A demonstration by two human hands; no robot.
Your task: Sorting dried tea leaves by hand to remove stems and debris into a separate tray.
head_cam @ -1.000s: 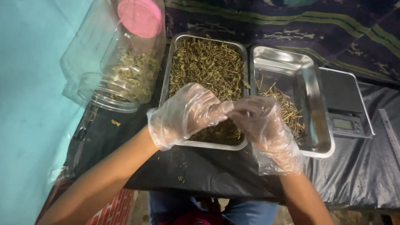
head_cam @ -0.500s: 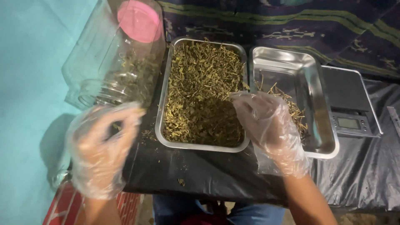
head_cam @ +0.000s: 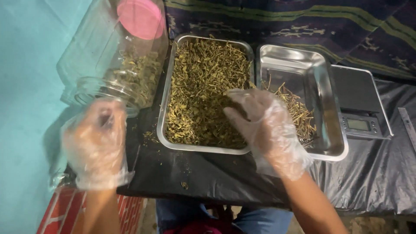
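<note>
At the lower left of the frame the gloved left hand hangs blurred just below the mouth of a tilted clear jar of dried herb with a pink lid; whether its fingers pinch anything I cannot tell. In the middle, the gloved right hand rests with loosely curled fingers over the herb-filled steel tray. To the right lie a second steel tray with a few stems and a small scale on the black-covered bench.
</note>
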